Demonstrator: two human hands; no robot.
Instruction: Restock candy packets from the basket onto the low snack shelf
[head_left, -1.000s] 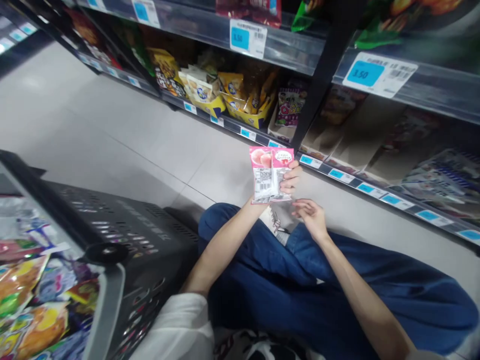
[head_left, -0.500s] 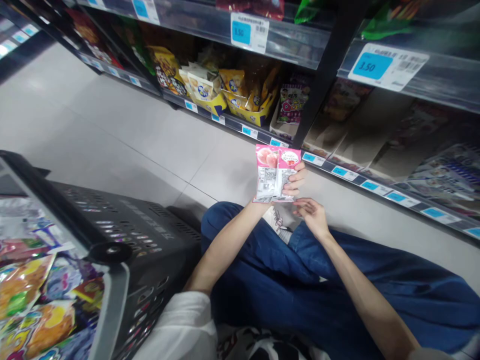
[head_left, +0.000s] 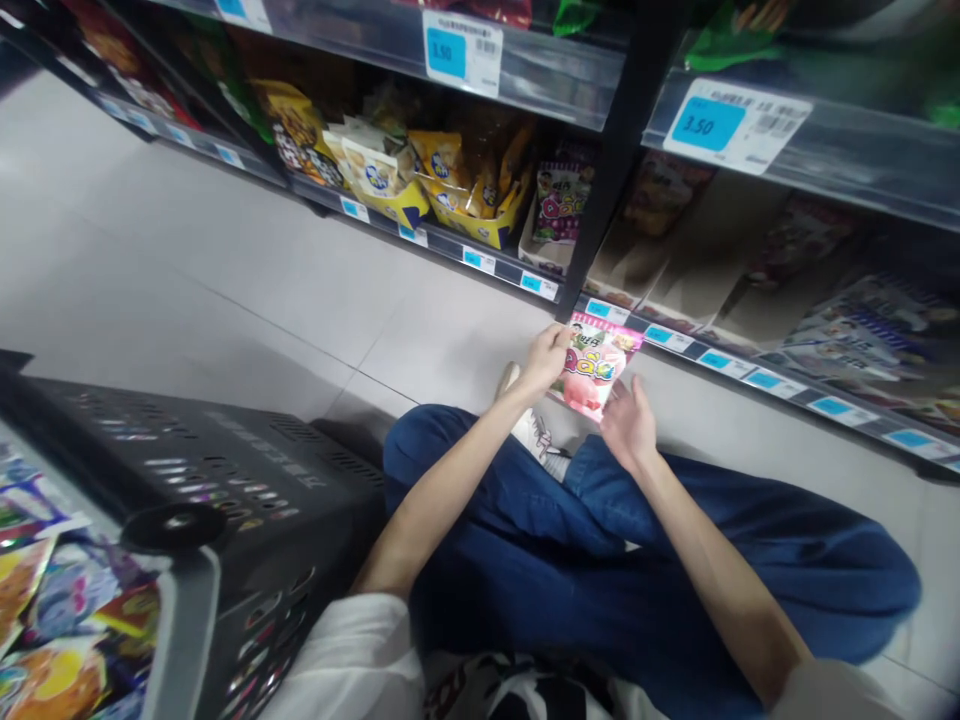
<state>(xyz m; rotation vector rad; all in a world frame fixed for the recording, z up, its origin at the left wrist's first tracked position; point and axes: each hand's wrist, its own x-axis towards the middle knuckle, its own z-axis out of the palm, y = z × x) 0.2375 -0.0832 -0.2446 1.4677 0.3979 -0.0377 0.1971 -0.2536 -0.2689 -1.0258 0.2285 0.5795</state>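
Note:
A small pink bag of gummy candy [head_left: 589,375] is upright over my crossed legs, its printed front with a peach picture facing me. My left hand [head_left: 551,357] is closed on the bag's left edge. At the lower right edge of the bag is my right hand [head_left: 630,425], its fingers apart and stretched out; some fingertips meet the bag's edge, and whether they press on it is hard to tell. Below the bag, a light shoe [head_left: 531,430] shows between my legs in blue trousers [head_left: 517,540].
A grey shopping basket [head_left: 300,470] with several colourful snack packs [head_left: 64,590] stands close on my left. Ahead runs a low shelf with price tags [head_left: 540,285], yellow snack boxes [head_left: 480,225] and a purple candy bag [head_left: 561,205]. A black upright [head_left: 611,190] divides the shelving.
The candy bag has turned from its silver back to its printed front and moved right and slightly down. My left hand now grips its left edge; my right hand has risen to its right side.

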